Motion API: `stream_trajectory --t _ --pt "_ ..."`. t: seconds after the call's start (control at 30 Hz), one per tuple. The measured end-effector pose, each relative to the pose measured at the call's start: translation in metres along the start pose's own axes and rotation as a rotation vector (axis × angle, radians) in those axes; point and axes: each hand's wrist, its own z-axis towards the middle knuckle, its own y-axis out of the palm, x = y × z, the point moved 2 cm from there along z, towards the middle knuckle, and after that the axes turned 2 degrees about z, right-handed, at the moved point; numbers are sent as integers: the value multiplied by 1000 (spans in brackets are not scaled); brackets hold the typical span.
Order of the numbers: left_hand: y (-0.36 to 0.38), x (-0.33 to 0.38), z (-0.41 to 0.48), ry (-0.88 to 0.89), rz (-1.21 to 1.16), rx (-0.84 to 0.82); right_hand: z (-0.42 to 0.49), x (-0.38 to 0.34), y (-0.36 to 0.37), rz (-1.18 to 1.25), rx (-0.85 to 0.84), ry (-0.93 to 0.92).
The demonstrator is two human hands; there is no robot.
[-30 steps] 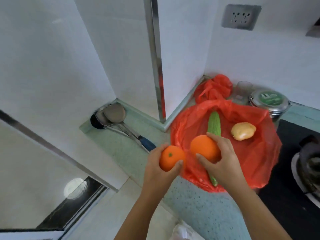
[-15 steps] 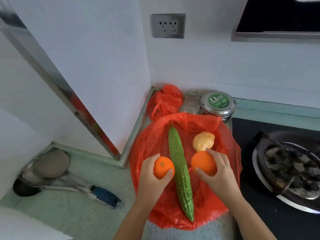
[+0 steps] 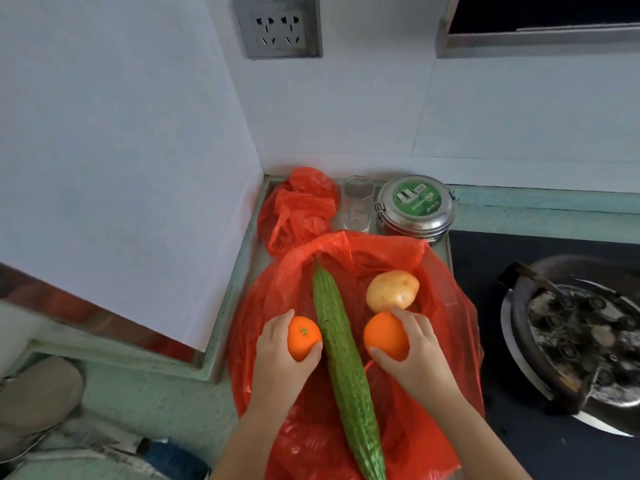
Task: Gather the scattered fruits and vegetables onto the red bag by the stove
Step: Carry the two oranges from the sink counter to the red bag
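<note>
Both hands are over the red bag [image 3: 436, 299], each curled around a piece of fruit. Left hand [image 3: 280, 358] grips a small orange [image 3: 303, 336] with its green stem scar facing up, thumb on the near side and fingers on the far side. Right hand [image 3: 417, 355] grips a larger orange [image 3: 384, 336], thumb below and fingers over its top right. Whether either orange touches the plastic cannot be told.

Between the two hands a long bitter gourd [image 3: 343, 358] lies on the bag, running from 12 o'clock down to 6 o'clock. A potato [image 3: 392, 291] rests on the bag at 12 o'clock from the larger orange, just touching it.

Beyond the bag, at 11 o'clock, sits a crumpled red bag [image 3: 299, 206]; at 12 o'clock a clear glass [image 3: 356, 202]; at 1 o'clock a steel tin with a green label [image 3: 415, 206]. At 3 o'clock of the bag is the black stove [image 3: 485, 258] with a dark wok [image 3: 568, 327] on it. At 8 o'clock, on the green counter [image 3: 156, 403], lie ladles [image 3: 38, 393].
</note>
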Motion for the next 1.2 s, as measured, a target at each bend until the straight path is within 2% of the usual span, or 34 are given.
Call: stream_trajectory --t 0.37,0.9,1.2 --pt "-2 -2 10 139 98 -22 15 -5 8 -40 43 -40" --pt "-10 8 -2 210 186 -52 -9 -16 -13 -175 100 -82" --pt "-25 48 -38 479 362 39 -52 -42 -27 -381 217 -257"
